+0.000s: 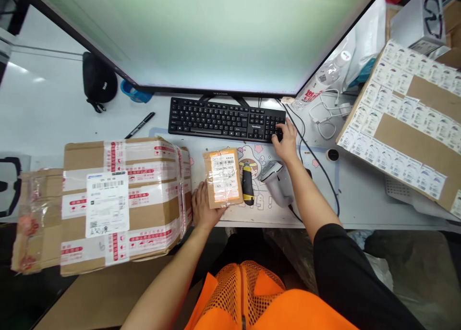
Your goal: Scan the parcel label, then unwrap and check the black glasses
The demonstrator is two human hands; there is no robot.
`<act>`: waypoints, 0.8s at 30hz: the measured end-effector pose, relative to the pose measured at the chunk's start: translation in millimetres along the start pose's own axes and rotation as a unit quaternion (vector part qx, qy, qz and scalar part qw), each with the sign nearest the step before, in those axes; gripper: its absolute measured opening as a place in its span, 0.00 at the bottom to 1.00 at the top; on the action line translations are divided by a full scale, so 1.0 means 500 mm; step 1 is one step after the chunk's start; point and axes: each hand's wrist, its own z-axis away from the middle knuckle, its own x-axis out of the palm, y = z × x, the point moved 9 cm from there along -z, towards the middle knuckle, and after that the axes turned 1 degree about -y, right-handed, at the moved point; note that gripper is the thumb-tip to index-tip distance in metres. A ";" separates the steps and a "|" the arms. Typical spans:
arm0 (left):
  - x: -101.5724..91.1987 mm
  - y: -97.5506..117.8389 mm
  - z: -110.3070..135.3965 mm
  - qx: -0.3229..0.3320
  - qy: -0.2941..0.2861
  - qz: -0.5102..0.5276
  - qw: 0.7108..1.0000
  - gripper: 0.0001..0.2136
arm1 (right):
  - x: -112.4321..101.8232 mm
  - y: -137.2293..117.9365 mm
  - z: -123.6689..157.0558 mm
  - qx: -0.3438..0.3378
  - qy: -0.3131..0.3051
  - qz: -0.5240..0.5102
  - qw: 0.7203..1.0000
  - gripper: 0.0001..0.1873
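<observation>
My left hand (pixel 206 209) is at the lower left corner of a small taped cardboard box (pixel 226 178), gripping it there; part of the thumb and fingers is hidden by it. A white label with a barcode covers the small box's upper face. My right hand (pixel 286 141) reaches over the number pad of a black keyboard (pixel 226 120), fingers apart and touching the keys, with nothing held. Between my hands lie a yellow and black utility knife (pixel 247 185) and a grey-white barcode scanner (pixel 279 185), both on a printed desk mat (pixel 230 217).
A large taped carton (pixel 147 219) stands left, close beside my left hand. Behind the keyboard rises a wide monitor (pixel 216 37). A marker (pixel 140 125), black pouch (pixel 100 78) and blue tape roll (pixel 136 92) lie left. Rightward are a bottle (pixel 320 82), cables and a label-covered cardboard sheet (pixel 406 128).
</observation>
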 end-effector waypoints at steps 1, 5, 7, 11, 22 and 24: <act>0.000 -0.001 0.000 -0.001 0.000 0.001 1.000 0.49 | -0.001 -0.001 0.000 -0.001 0.004 0.004 1.000 0.22; 0.001 -0.002 0.000 -0.003 0.002 -0.002 1.000 0.49 | 0.006 -0.003 -0.003 0.009 0.007 0.014 1.000 0.27; 0.003 -0.002 0.001 -0.002 0.001 -0.004 1.000 0.49 | 0.006 -0.003 -0.005 0.001 0.015 0.019 1.000 0.27; 0.005 -0.003 0.002 0.001 0.004 0.003 1.000 0.49 | -0.007 0.011 -0.007 -0.011 0.043 0.027 0.999 0.22; 0.005 0.003 0.002 -0.002 -0.010 -0.004 1.000 0.50 | 0.021 0.002 -0.025 -0.013 -0.014 0.004 1.000 0.26; 0.004 0.004 0.003 -0.007 -0.015 -0.014 1.000 0.50 | 0.024 0.003 -0.029 -0.011 -0.020 -0.007 1.000 0.27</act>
